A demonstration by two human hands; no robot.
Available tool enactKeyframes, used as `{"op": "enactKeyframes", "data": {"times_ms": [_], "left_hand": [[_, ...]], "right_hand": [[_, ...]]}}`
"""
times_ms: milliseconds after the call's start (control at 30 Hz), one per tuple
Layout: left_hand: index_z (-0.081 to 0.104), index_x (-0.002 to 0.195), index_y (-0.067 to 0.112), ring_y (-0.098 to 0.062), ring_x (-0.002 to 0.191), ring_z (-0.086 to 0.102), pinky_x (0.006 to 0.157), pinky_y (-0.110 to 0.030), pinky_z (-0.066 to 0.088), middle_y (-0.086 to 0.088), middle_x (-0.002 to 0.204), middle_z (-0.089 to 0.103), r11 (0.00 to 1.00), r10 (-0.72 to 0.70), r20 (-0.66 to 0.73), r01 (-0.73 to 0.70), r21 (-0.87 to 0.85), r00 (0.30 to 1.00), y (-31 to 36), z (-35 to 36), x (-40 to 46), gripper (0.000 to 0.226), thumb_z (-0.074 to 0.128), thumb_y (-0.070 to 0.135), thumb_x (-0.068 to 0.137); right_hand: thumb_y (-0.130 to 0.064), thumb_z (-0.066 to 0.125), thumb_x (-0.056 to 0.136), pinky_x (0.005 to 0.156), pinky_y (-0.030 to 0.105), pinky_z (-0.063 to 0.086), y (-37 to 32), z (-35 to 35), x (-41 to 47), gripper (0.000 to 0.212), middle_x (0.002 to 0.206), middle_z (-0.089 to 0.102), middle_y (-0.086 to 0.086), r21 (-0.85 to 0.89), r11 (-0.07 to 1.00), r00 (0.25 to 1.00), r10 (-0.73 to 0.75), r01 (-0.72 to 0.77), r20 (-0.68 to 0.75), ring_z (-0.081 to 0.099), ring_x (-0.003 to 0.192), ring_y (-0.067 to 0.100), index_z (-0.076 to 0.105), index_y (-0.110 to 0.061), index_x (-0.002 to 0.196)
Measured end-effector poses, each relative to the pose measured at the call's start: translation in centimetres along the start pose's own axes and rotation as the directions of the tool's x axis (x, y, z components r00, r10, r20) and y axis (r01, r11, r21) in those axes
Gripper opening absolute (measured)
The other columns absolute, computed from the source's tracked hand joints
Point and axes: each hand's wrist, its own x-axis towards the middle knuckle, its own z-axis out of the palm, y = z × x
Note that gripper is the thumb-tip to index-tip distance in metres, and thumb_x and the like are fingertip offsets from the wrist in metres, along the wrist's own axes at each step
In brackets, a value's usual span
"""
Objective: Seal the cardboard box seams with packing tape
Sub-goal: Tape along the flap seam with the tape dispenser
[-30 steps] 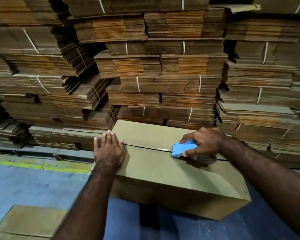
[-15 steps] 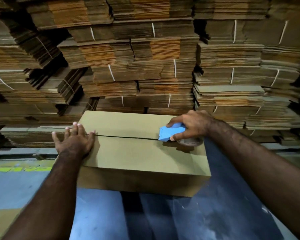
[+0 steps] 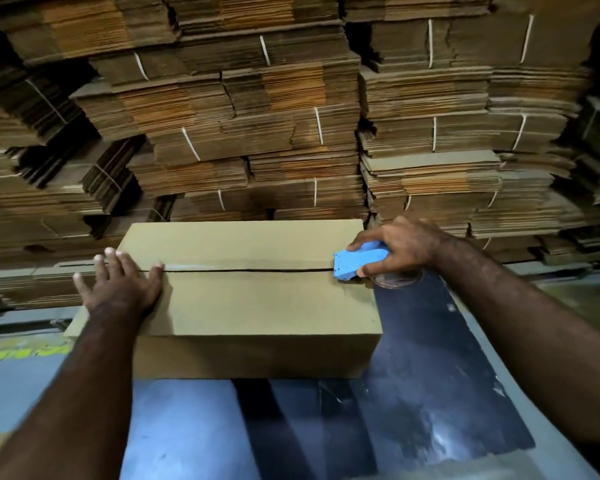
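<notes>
A long brown cardboard box [image 3: 257,306] lies across the blue table, its two top flaps meeting in a dark centre seam [image 3: 243,270] that runs left to right. My left hand [image 3: 122,284] lies flat, fingers spread, on the box's left end over the seam. My right hand [image 3: 400,245] grips a blue tape dispenser [image 3: 359,263] at the box's right end, its nose on the seam. A roll of clear tape [image 3: 397,280] shows under the hand, past the box's right edge. Glossy tape seems to lie along the seam, though I cannot be sure.
Tall stacks of flattened, strapped cardboard sheets [image 3: 257,116] fill the whole background just behind the box. The blue table [image 3: 194,427] extends toward me, with a dark panel [image 3: 430,375] at the right. A yellow floor stripe [image 3: 18,353] shows at the left.
My right hand has drawn the dispenser rightward along the seam, from the middle of the box to its right end. My left hand stayed on the left end. The camera shifted.
</notes>
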Motion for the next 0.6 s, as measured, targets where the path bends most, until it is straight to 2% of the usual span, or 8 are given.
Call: {"op": "enactKeyframes", "data": {"times_ms": [133, 267, 433, 500, 600], "left_hand": [[0.000, 0.157, 0.006, -0.025, 0.153, -0.007, 0.122, -0.053, 0.002, -0.013, 0.166, -0.008, 0.971, 0.201, -0.071, -0.208, -0.119, 0.977, 5.3, 1.3, -2.7, 0.084, 0.011, 0.064, 0.098], [0.004, 0.158, 0.006, -0.024, 0.154, -0.003, 0.122, -0.052, 0.003, -0.012, 0.167, -0.004, 0.907, 0.395, -0.121, -0.408, -0.105, 0.911, 12.6, 1.2, -5.9, 0.080, 0.014, 0.060, 0.099], [0.004, 0.158, 0.009, -0.019, 0.154, -0.004, 0.124, -0.047, -0.002, -0.008, 0.167, -0.003, 0.662, 0.730, -0.152, -0.745, -0.082, 0.666, 19.6, 0.4, -11.8, 0.096, 0.003, 0.074, 0.088], [0.005, 0.158, 0.007, -0.020, 0.154, -0.002, 0.124, -0.045, -0.002, -0.010, 0.167, 0.000, 0.622, 0.774, -0.106, -0.781, -0.064, 0.625, 20.9, 0.8, -13.1, 0.103, 0.006, 0.081, 0.086], [0.004, 0.158, 0.004, -0.021, 0.154, -0.002, 0.124, -0.044, 0.001, -0.012, 0.167, 0.001, 0.616, 0.779, -0.107, -0.786, -0.055, 0.618, 21.6, 1.9, -14.2, 0.120, 0.006, 0.092, 0.075]], "right_hand": [[-0.077, 0.052, 0.080, 0.077, 0.032, 0.044, 0.1, 0.1, 0.1, 0.063, 0.121, 0.064, -0.008, -0.001, 1.000, 1.000, -0.006, 0.006, -0.001, 0.046, 0.090, 0.010, 0.046, -0.048, 0.136], [-0.075, 0.053, 0.082, 0.073, 0.030, 0.041, 0.0, -0.1, 0.0, 0.064, 0.124, 0.062, -0.005, 0.010, 1.000, 1.000, -0.018, 0.018, 0.018, 0.046, 0.090, 0.010, 0.045, -0.045, 0.138], [-0.075, 0.052, 0.083, 0.072, 0.030, 0.037, -0.1, -0.2, -0.3, 0.063, 0.123, 0.062, -0.006, -0.013, 1.000, 1.000, -0.005, 0.006, 0.012, 0.044, 0.090, 0.010, 0.045, -0.045, 0.138], [-0.075, 0.052, 0.082, 0.074, 0.032, 0.041, 0.1, -0.1, -0.3, 0.061, 0.120, 0.063, -0.006, 0.010, 1.000, 1.000, -0.008, 0.008, -0.002, 0.045, 0.089, 0.011, 0.046, -0.048, 0.136], [-0.077, 0.052, 0.080, 0.078, 0.034, 0.045, 0.2, 0.2, -0.1, 0.058, 0.107, 0.062, -0.010, 0.012, 1.000, 1.000, -0.015, 0.015, -0.020, 0.046, 0.086, 0.011, 0.047, -0.051, 0.131]]}}
